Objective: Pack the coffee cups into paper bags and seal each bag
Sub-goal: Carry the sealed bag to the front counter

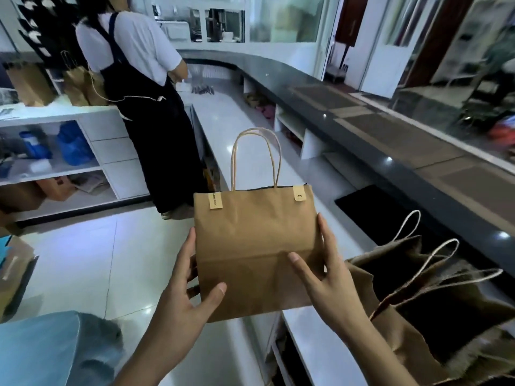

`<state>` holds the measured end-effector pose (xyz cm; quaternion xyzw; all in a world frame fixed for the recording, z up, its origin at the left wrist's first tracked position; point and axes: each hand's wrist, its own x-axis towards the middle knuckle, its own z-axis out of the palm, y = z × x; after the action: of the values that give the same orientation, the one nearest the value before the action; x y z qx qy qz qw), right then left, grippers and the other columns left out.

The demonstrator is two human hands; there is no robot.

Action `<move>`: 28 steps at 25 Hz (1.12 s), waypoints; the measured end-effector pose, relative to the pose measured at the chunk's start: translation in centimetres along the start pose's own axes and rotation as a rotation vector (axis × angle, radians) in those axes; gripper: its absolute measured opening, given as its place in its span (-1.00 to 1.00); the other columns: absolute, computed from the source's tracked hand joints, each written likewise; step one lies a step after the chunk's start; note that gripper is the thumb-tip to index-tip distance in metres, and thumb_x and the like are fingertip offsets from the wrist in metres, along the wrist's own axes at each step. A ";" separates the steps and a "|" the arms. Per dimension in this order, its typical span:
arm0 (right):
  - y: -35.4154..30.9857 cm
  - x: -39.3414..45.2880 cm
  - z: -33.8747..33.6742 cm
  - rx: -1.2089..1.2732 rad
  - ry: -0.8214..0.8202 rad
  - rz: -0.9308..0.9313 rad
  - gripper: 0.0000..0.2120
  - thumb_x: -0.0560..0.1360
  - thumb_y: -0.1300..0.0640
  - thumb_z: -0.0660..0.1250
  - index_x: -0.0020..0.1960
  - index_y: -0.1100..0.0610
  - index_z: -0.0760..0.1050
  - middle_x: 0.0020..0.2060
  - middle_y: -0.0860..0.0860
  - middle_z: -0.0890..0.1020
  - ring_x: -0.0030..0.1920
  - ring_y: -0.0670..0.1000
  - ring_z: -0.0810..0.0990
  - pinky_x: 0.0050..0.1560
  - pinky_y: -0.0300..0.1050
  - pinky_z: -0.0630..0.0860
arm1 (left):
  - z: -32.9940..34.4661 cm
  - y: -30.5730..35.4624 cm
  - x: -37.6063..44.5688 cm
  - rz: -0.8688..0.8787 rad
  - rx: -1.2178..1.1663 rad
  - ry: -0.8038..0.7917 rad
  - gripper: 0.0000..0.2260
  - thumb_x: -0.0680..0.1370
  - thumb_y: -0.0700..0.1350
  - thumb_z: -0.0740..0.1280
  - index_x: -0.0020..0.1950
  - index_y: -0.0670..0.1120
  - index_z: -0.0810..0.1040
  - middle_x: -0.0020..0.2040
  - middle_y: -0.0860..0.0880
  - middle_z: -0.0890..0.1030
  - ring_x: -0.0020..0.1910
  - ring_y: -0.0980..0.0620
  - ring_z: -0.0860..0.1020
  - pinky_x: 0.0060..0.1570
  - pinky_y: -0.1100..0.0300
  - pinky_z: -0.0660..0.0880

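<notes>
A brown paper bag (250, 240) with twisted paper handles is held upright in the air in front of me, its top closed by two small stickers at the corners. My left hand (184, 291) grips its lower left edge, thumb on the front and fingers behind. My right hand (326, 277) holds the right side, thumb across the front and fingers along the edge. No coffee cup shows; the bag's contents are hidden.
Two more open brown bags (434, 310) stand on the white counter (315, 344) at my right. A dark raised counter (390, 151) curves behind it. A person in a dark apron (147, 107) stands at the far left by white shelves (64, 157) with bags.
</notes>
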<state>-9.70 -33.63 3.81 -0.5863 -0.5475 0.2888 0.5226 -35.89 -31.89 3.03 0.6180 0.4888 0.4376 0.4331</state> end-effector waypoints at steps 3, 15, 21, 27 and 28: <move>-0.6 3.9 0.6 0.006 0.093 0.057 -0.19 0.43 -0.36 0.41 0.56 -0.42 0.08 0.45 -0.56 0.25 0.45 -0.46 0.22 0.39 -0.39 0.28 | -0.6 0.1 6.2 0.057 -0.015 -0.089 -0.14 0.39 0.10 0.47 0.53 0.50 0.06 0.34 0.31 0.54 0.28 0.27 0.54 0.15 0.12 0.52; -3.7 16.7 -2.2 -0.208 0.358 0.128 -0.30 0.54 -0.21 0.41 0.57 -0.31 0.16 0.35 -0.32 0.44 0.31 -0.31 0.45 0.25 -0.30 0.39 | 2.8 2.9 22.8 0.228 -0.153 -0.343 -0.14 0.54 -0.25 0.46 0.54 0.46 0.12 0.41 0.35 0.45 0.32 0.25 0.51 0.11 0.28 0.55; -4.6 22.7 -7.5 -0.241 0.441 0.150 -0.37 0.55 -0.15 0.42 0.56 -0.17 0.29 0.39 -0.16 0.50 0.35 -0.15 0.48 0.37 -0.13 0.43 | 7.8 5.6 28.9 0.301 -0.145 -0.414 -0.15 0.55 -0.17 0.48 0.54 0.47 0.08 0.33 0.49 0.43 0.26 0.38 0.50 0.12 0.22 0.51; -4.8 28.1 -14.2 -0.220 0.474 0.182 -0.49 0.58 -0.05 0.42 0.49 -0.06 0.41 0.06 -0.17 0.60 0.11 -0.18 0.58 0.01 -0.26 0.50 | 14.1 8.4 33.2 0.370 -0.186 -0.478 -0.16 0.56 -0.23 0.45 0.59 0.37 0.07 0.37 0.45 0.43 0.30 0.34 0.50 0.17 0.37 0.52; -4.6 29.1 -15.4 -0.211 0.473 0.197 -0.51 0.59 -0.04 0.41 0.49 -0.05 0.42 0.08 -0.10 0.62 0.09 -0.16 0.58 0.00 -0.22 0.52 | 15.2 8.8 33.8 0.382 -0.189 -0.480 -0.16 0.57 -0.23 0.45 0.59 0.36 0.07 0.38 0.45 0.43 0.32 0.34 0.49 0.19 0.37 0.51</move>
<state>9.58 -11.44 19.26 -0.7391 -0.3774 0.1348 0.5415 -14.55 -1.61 11.81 0.7412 0.2051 0.3960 0.5017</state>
